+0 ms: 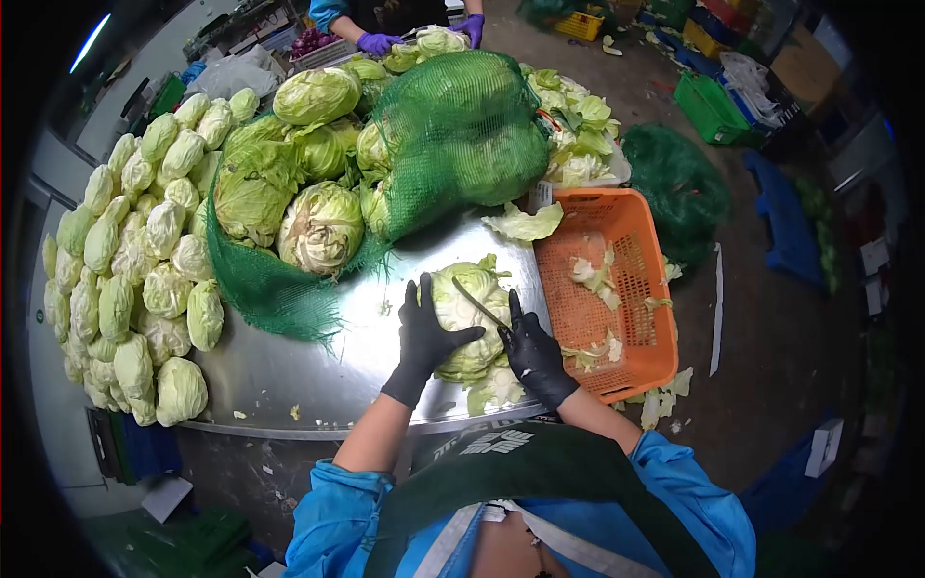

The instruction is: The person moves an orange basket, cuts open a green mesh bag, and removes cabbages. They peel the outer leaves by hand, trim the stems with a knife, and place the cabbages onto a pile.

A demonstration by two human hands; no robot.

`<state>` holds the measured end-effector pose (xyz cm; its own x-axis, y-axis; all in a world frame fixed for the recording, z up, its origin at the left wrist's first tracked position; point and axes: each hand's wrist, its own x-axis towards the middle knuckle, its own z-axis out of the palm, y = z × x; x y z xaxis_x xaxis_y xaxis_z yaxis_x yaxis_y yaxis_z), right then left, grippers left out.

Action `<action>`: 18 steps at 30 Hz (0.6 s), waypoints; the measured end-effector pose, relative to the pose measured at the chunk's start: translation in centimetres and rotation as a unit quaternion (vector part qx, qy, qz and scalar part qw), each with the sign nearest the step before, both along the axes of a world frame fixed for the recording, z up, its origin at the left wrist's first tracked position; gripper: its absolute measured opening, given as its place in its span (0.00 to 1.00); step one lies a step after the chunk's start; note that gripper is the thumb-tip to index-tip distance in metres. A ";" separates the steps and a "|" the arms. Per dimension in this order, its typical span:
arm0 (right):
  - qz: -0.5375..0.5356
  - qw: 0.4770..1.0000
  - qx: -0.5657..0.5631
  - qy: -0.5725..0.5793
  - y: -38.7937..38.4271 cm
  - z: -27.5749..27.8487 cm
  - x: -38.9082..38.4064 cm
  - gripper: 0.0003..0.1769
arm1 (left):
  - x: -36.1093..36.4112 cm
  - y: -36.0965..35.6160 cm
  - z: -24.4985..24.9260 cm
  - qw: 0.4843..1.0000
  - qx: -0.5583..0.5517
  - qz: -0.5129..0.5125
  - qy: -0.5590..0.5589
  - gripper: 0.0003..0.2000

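Observation:
A pale green cabbage [467,323] lies on the steel table [279,390] in front of me. My left hand [426,337], in a black glove, rests against its left side with the fingers spread. On the right side, my right hand [533,354], also gloved in black, has its fingers wrapped round the end of a thin dark knife [475,300]. The blade lies across the top of the cabbage, pointing up and to the left. Loose leaves [495,387] hang at the cabbage's lower edge.
An orange crate [663,318] with leaf scraps stands at the right. Cabbages in a green net [462,135] lie ahead, and a pile of trimmed cabbages [145,260] fills the left. A co-worker's purple-gloved hands [379,43] are at the far side.

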<state>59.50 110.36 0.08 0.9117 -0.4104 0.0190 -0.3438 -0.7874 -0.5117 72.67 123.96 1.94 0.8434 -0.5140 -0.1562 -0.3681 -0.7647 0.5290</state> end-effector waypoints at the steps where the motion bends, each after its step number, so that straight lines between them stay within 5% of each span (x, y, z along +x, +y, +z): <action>1: -0.009 0.999 0.003 0.032 0.2 0.3 0.3 0.33 | -0.2 0.0 0.0 1.000 0.001 0.005 -0.004 0.63; 5: -0.046 0.992 -0.026 0.115 -1.2 -0.4 3.9 0.30 | -1.6 -0.6 0.1 0.999 0.020 0.028 -0.011 0.63; 6: -0.191 0.969 0.103 0.122 -3.8 -2.1 5.8 0.25 | -2.5 -0.2 0.1 0.999 -0.003 0.017 -0.032 0.62; 10: -0.071 0.994 0.080 -0.012 -5.6 -1.1 6.6 0.28 | -1.3 1.8 -2.4 0.993 -0.097 -0.029 -0.059 0.60; 11: -0.124 0.982 0.112 0.090 -6.3 -1.9 7.0 0.28 | -0.7 2.9 -3.7 0.986 -0.142 -0.061 -0.058 0.59; 13: -0.149 0.978 0.140 -0.034 -11.6 -10.4 4.4 0.20 | 1.6 5.3 -4.5 0.965 -0.231 -0.120 0.007 0.56; 14: -0.234 0.941 0.239 -0.056 -14.1 -10.9 2.9 0.17 | 2.8 6.4 -4.2 0.953 -0.259 -0.148 0.054 0.55; 16: -0.277 0.944 0.172 -0.047 -19.1 -9.0 -1.1 0.20 | 3.6 8.3 -2.9 0.954 -0.295 -0.011 0.056 0.52; 18: -0.249 0.945 0.090 -0.190 -15.8 -5.8 -1.0 0.32 | 0.5 5.7 -2.2 0.852 -0.412 0.143 0.289 0.52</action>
<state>58.48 94.55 -5.67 0.5457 -0.8146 0.1966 -0.4129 -0.4655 -0.7829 73.17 129.67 -0.29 0.8569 -0.4372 -0.2732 0.2754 -0.0598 0.9595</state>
